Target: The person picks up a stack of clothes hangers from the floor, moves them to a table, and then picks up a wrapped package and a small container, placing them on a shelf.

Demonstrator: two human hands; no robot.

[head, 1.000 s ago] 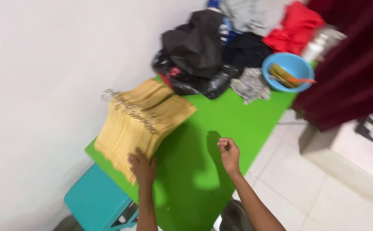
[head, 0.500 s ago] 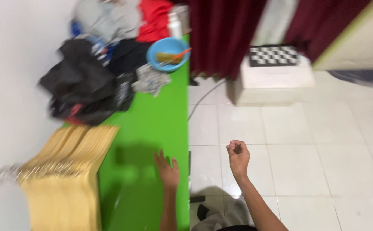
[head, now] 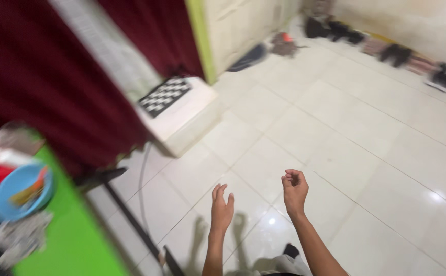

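My left hand (head: pixel 222 207) is raised over the white tiled floor (head: pixel 346 133), fingers straight and slightly apart, holding nothing. My right hand (head: pixel 294 189) hangs beside it to the right, fingers curled into a loose fist with nothing visible in it. Both hands are away from the green table (head: pixel 74 240), which lies at the lower left. The picture is blurred by head motion.
A blue bowl (head: pixel 18 191) with utensils and crumpled clothes (head: pixel 18 237) sit on the green table. A dark red curtain (head: pixel 54 76) hangs behind it. A white step with a checkered mat (head: pixel 165 95) stands near a doorway. Shoes (head: pixel 397 51) line the far wall.
The view has swung right, away from the table and the stack of wooden hangers, which is out of view. My left hand has left the table and now hangs over the floor.
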